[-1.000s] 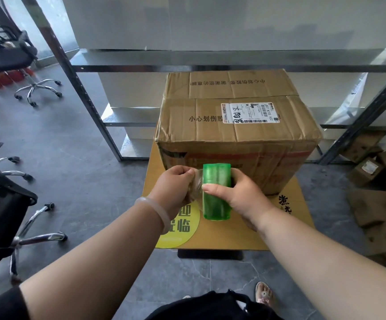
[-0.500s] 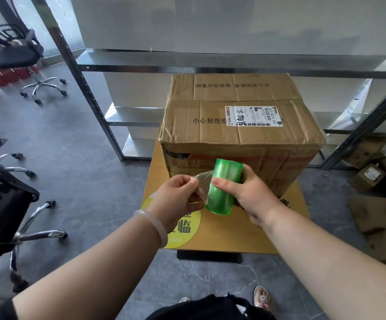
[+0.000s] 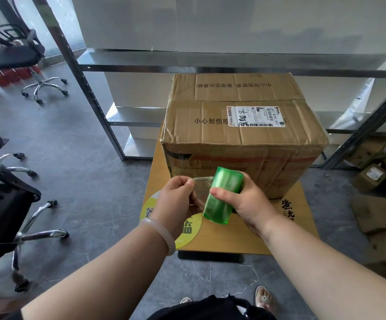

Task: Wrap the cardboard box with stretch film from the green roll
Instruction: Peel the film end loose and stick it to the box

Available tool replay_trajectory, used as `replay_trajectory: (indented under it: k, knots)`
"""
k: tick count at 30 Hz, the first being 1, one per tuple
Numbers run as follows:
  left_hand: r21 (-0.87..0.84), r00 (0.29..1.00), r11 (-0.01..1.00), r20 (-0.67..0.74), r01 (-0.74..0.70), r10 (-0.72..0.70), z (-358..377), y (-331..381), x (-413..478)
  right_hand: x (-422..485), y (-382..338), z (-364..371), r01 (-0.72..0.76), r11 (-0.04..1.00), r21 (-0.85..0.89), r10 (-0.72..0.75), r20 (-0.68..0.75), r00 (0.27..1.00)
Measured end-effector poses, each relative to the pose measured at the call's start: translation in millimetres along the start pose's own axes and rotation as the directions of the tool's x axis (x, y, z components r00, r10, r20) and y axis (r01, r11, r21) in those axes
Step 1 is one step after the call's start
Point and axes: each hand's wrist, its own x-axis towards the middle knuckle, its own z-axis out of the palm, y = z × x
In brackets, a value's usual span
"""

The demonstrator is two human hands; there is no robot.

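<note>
A large brown cardboard box (image 3: 240, 135) with a white shipping label stands on a low yellow table (image 3: 252, 234). In front of its near face, my right hand (image 3: 247, 204) grips the green roll (image 3: 223, 195) of stretch film, tilted with its top leaning right. My left hand (image 3: 178, 199) pinches the free end of the clear film (image 3: 200, 189), a short strip stretched between it and the roll. The film is apart from the box.
A metal shelving rack (image 3: 90, 93) stands behind the box. Black office chairs sit at far left (image 3: 25, 56) and near left (image 3: 0, 204). Flattened cardboard and small boxes (image 3: 381, 204) lie on the floor at right. My feet (image 3: 263, 299) are near the table.
The roll has tilted from upright and risen closer to the box's front. My left hand has drawn a short strip of film out to the left.
</note>
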Motion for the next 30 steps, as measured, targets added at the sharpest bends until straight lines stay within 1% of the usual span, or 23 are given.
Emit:
replay_trajectory:
  k: [3, 4, 5, 6, 7, 9, 11, 13, 16, 22, 23, 24, 26, 27, 30]
  knots:
    - [-0.096, 0.981, 0.983, 0.128, 0.156, -0.143, -2, 3, 2, 0, 4, -1, 0.016, 1.000, 0.015, -0.016, 0.015, 1.000]
    - [-0.068, 0.966, 0.976, 0.174, 0.206, -0.191, -4, 5, 3, 1, 5, -3, 0.013, 0.999, 0.034, -0.014, 0.036, 0.999]
    - [0.009, 0.956, 0.975, 0.198, 0.221, -0.218, -6, 7, 5, 2, 6, -4, 0.007, 0.999, 0.046, -0.010, 0.063, 0.998]
    - [0.124, 0.957, 0.974, 0.197, 0.190, -0.212, -8, 8, 7, 2, 6, -5, 0.000, 0.999, 0.049, -0.004, 0.094, 0.996]
    - [0.247, 0.967, 0.961, 0.188, 0.124, -0.173, -9, 8, 8, 3, 6, -6, -0.008, 0.999, 0.045, 0.002, 0.123, 0.992]
    - [0.407, 0.983, 0.913, 0.178, -0.032, -0.045, -10, 7, 10, 5, 4, -7, -0.018, 0.999, 0.032, 0.012, 0.158, 0.987]
    - [0.446, 0.985, 0.883, 0.151, -0.145, 0.085, -8, 6, 10, 6, 3, -7, -0.022, 1.000, 0.011, 0.020, 0.170, 0.985]
    - [0.473, 0.975, 0.853, 0.137, -0.222, 0.177, -8, 4, 12, 9, 3, -9, -0.017, 1.000, -0.018, 0.020, 0.172, 0.985]
    - [0.511, 0.965, 0.818, 0.156, -0.262, 0.211, -6, 2, 13, 12, 1, -13, 0.004, 0.999, -0.036, 0.002, 0.169, 0.986]
    - [0.568, 0.972, 0.790, 0.119, -0.232, 0.200, -2, 2, 16, 14, 5, -21, 0.040, 0.999, -0.026, -0.035, 0.185, 0.982]
    - [0.554, 0.977, 0.805, 0.116, -0.212, 0.178, -2, 0, 17, 14, 6, -22, 0.040, 0.999, -0.019, -0.036, 0.187, 0.982]
    - [0.509, 0.982, 0.841, 0.120, -0.185, 0.143, -1, -1, 17, 14, 6, -23, 0.039, 0.999, -0.013, -0.036, 0.191, 0.981]
    - [0.381, 0.985, 0.917, 0.164, -0.120, 0.061, 1, -2, 16, 15, 6, -26, 0.033, 0.999, -0.007, -0.031, 0.199, 0.979]
    - [0.336, 0.981, 0.936, 0.191, -0.101, 0.038, 1, -1, 16, 16, 6, -27, 0.029, 1.000, -0.007, -0.027, 0.205, 0.978]
    - [0.278, 0.978, 0.954, 0.203, -0.107, 0.051, 2, -1, 18, 19, 6, -30, 0.020, 1.000, -0.024, -0.015, 0.212, 0.977]
